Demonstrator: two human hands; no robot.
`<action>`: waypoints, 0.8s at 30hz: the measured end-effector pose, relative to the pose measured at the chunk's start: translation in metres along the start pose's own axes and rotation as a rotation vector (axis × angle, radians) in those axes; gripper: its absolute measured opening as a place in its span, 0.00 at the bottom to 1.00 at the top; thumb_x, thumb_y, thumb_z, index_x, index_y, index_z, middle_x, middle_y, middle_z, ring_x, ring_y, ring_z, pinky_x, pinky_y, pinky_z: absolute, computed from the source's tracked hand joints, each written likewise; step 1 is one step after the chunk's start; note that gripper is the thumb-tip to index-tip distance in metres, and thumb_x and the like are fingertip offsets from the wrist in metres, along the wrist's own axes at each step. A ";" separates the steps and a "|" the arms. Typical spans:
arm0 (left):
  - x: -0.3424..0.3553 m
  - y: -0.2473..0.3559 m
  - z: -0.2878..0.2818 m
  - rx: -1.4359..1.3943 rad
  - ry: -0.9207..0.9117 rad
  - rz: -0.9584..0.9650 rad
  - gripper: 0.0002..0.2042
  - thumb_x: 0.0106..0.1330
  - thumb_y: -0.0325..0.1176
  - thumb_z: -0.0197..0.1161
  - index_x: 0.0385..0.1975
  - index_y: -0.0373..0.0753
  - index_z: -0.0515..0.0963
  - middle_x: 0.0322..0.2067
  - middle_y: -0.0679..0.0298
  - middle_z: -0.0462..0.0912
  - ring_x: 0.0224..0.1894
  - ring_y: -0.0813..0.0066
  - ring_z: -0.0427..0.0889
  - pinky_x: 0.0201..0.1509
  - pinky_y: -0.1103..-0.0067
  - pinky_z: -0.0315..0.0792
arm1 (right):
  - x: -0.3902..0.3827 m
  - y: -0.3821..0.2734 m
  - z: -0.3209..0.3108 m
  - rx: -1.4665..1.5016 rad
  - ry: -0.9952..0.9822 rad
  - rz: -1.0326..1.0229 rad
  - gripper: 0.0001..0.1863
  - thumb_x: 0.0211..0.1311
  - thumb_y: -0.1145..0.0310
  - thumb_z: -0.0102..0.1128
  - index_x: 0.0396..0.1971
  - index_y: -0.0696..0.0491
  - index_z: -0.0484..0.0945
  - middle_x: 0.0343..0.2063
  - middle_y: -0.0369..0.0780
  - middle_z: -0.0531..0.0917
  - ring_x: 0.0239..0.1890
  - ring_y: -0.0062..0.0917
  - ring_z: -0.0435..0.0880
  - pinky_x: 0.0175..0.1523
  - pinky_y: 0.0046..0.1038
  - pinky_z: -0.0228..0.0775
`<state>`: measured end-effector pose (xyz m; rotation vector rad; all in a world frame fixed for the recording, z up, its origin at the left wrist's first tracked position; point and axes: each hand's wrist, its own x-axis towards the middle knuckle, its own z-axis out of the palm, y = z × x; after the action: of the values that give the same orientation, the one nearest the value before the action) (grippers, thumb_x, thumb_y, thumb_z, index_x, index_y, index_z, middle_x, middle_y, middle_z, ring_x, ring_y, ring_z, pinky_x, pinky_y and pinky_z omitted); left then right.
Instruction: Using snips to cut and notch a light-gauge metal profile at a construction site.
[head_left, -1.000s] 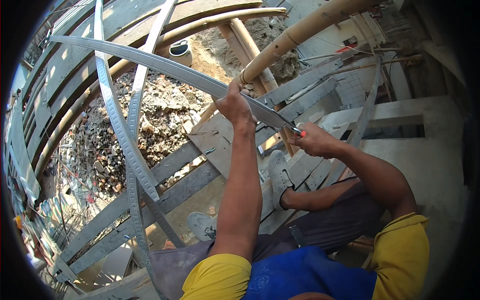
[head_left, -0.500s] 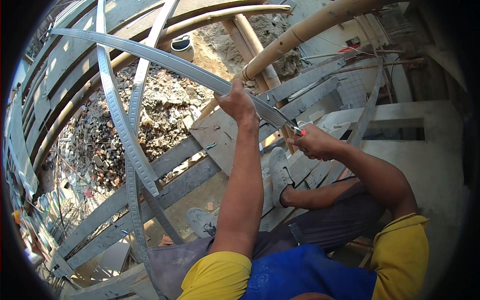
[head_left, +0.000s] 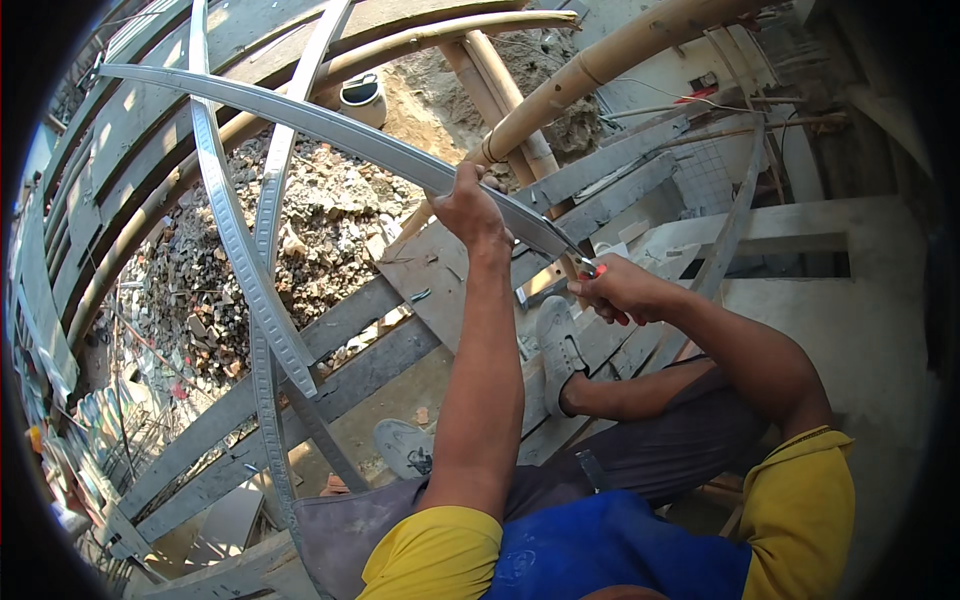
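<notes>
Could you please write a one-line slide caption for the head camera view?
Left hand steadies a long ribbed metal strip while the right hand works red-handled snips at its end, above rubble.

Single head-worn fisheye view, steeply downward, close above the hands point(head_left: 540, 250).

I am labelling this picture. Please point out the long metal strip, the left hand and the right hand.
long metal strip point(head_left: 330, 128): head view, on its flat middle stretch.
left hand point(head_left: 468, 208): head view, on the back of the hand gripping the strip.
right hand point(head_left: 620, 288): head view, on the knuckles near the strip's end.
</notes>
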<state>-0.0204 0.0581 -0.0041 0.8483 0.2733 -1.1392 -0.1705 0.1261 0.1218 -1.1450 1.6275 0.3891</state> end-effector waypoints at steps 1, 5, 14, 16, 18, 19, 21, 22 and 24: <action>0.000 0.000 0.000 -0.011 -0.013 0.003 0.07 0.51 0.25 0.57 0.20 0.30 0.66 0.16 0.62 0.69 0.14 0.74 0.72 0.17 0.78 0.69 | 0.000 0.000 0.001 0.044 0.002 -0.015 0.22 0.68 0.61 0.53 0.13 0.51 0.64 0.09 0.33 0.65 0.09 0.18 0.64 0.14 0.26 0.55; 0.000 0.000 0.000 -0.019 -0.022 0.015 0.07 0.51 0.24 0.57 0.20 0.31 0.66 0.16 0.62 0.69 0.14 0.74 0.72 0.16 0.78 0.69 | 0.000 0.002 0.004 0.055 0.019 -0.012 0.21 0.69 0.62 0.53 0.15 0.51 0.64 0.08 0.32 0.64 0.09 0.18 0.62 0.14 0.26 0.53; -0.001 0.001 -0.006 -0.036 -0.077 -0.013 0.05 0.52 0.25 0.56 0.21 0.32 0.67 0.15 0.62 0.69 0.14 0.73 0.72 0.19 0.77 0.70 | 0.007 0.010 0.008 0.426 -0.152 0.052 0.18 0.68 0.65 0.53 0.16 0.51 0.66 0.11 0.33 0.67 0.09 0.17 0.61 0.15 0.25 0.51; 0.004 0.001 -0.008 -0.079 -0.101 -0.054 0.05 0.52 0.25 0.55 0.21 0.33 0.66 0.16 0.61 0.69 0.15 0.72 0.72 0.19 0.76 0.71 | 0.007 0.008 0.003 0.237 -0.122 -0.005 0.17 0.67 0.64 0.54 0.18 0.52 0.68 0.12 0.34 0.69 0.10 0.18 0.64 0.15 0.25 0.53; 0.009 0.001 -0.012 -0.084 -0.136 -0.082 0.05 0.53 0.26 0.55 0.22 0.33 0.66 0.16 0.61 0.69 0.16 0.71 0.72 0.21 0.76 0.72 | 0.005 0.006 -0.006 0.042 -0.097 -0.038 0.15 0.66 0.63 0.55 0.20 0.53 0.70 0.13 0.36 0.72 0.11 0.19 0.66 0.16 0.25 0.54; 0.012 0.002 -0.015 -0.091 -0.171 -0.108 0.06 0.53 0.27 0.55 0.23 0.33 0.67 0.17 0.61 0.68 0.17 0.71 0.72 0.24 0.76 0.73 | 0.000 0.005 -0.014 0.009 -0.161 -0.025 0.14 0.64 0.63 0.56 0.22 0.55 0.71 0.13 0.37 0.73 0.12 0.20 0.68 0.18 0.26 0.57; 0.019 0.009 -0.022 -0.143 -0.230 -0.152 0.07 0.53 0.29 0.55 0.24 0.33 0.67 0.17 0.61 0.68 0.20 0.70 0.72 0.27 0.76 0.73 | -0.008 0.004 -0.030 -0.181 -0.191 -0.007 0.13 0.61 0.63 0.58 0.23 0.55 0.71 0.14 0.37 0.73 0.15 0.21 0.70 0.23 0.27 0.61; 0.023 0.013 -0.025 -0.173 -0.249 -0.229 0.08 0.53 0.31 0.55 0.25 0.33 0.67 0.18 0.61 0.69 0.22 0.69 0.72 0.31 0.77 0.74 | -0.007 0.003 -0.031 -0.205 -0.164 0.035 0.13 0.61 0.63 0.58 0.23 0.55 0.71 0.14 0.37 0.73 0.15 0.21 0.70 0.23 0.27 0.61; 0.025 0.020 -0.031 -0.231 -0.360 -0.254 0.10 0.53 0.33 0.55 0.28 0.33 0.68 0.20 0.60 0.69 0.26 0.69 0.73 0.38 0.78 0.73 | -0.008 0.003 -0.034 -0.280 -0.103 -0.078 0.12 0.59 0.65 0.61 0.24 0.55 0.70 0.19 0.36 0.73 0.22 0.21 0.72 0.30 0.25 0.66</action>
<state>0.0144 0.0659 -0.0309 0.4011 0.2120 -1.4418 -0.1922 0.1066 0.1408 -1.3691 1.4650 0.6295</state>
